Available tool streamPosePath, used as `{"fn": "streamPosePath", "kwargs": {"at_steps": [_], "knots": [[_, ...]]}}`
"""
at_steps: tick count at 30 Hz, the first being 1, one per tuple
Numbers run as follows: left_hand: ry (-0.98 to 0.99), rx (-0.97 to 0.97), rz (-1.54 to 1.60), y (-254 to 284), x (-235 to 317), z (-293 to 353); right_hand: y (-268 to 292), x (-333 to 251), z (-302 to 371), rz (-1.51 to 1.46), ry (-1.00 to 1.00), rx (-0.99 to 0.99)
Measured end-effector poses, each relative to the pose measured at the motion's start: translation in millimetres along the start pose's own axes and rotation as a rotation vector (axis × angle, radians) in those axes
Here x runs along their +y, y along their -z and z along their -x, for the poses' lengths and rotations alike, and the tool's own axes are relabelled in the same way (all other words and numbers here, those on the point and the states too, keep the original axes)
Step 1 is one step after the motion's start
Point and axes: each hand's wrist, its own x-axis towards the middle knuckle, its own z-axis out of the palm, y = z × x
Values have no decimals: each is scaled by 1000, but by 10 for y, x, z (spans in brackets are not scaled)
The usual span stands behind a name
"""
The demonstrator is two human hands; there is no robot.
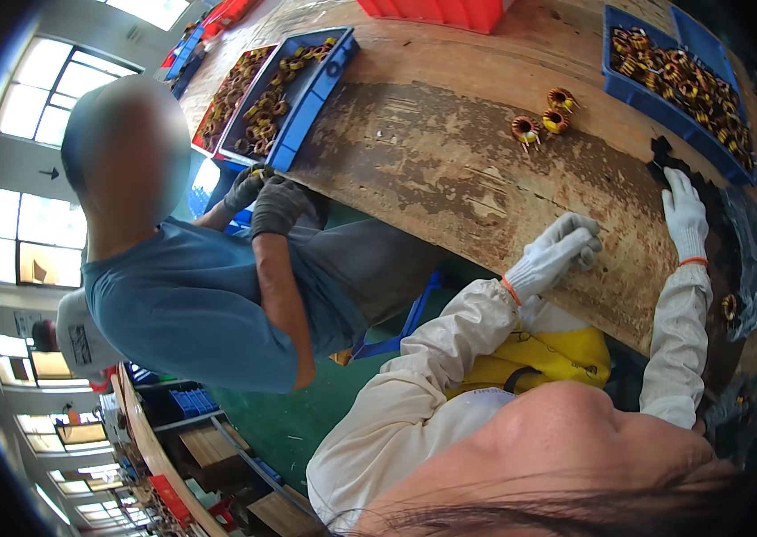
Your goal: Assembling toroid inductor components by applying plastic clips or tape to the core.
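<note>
My left hand [561, 254], in a white knitted glove, hovers over the near edge of the worn wooden table [414, 170]. Its fingers are curled together, and what they hold, if anything, is too small to make out. To the right, my right hand [684, 213], gloved the same way, lies with fingers stretched out against a ragged black piece of material [709, 192]. Beyond my left hand, three copper-wound ring coils [555, 121] with yellow parts sit in a loose group on the table.
A blue bin [615, 85] of coils stands far right, a clear plastic bag [754, 255] and single coil [729, 307] nearer. Another blue bin [302, 121] and a red tray [204, 134] hold ring cores at left. There a co-worker in grey gloves [280, 206] handles something.
</note>
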Motion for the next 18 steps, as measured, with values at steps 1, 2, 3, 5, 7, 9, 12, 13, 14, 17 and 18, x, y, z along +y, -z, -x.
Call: {"fn": "streamPosePath", "kwargs": {"at_steps": [1, 2, 3, 5, 7, 9, 12, 13, 14, 17, 18], "knots": [[-12, 12, -2, -13, 32, 11, -28, 1, -29, 47, 15, -25], [5, 7, -18, -24, 61, 18, -49, 9, -37, 29, 7, -24], [25, 3, -33, -26, 68, 26, -49, 0, -47, 22, 21, -24], [12, 18, -41, -6, 46, 24, -75, -5, -66, 35, 12, -7], [16, -5, -15, -7, 41, 16, -39, -38, -70, 13, 27, 21], [22, 12, -25, -11, 47, 26, 38, -111, -88, -63, -134, -100], [9, -11, -5, -13, 52, 25, 4, -156, -64, -107, -185, -1], [9, -12, -11, -21, 56, 25, -41, -111, -51, -128, -212, 63], [11, -14, -16, -28, 57, 25, -86, -53, -41, -123, -215, 63], [1, -19, -18, -17, 71, 37, -153, 8, -64, -52, -55, 83], [4, -19, -17, -17, 69, 36, -128, -20, -68, -40, -77, 59]]}}
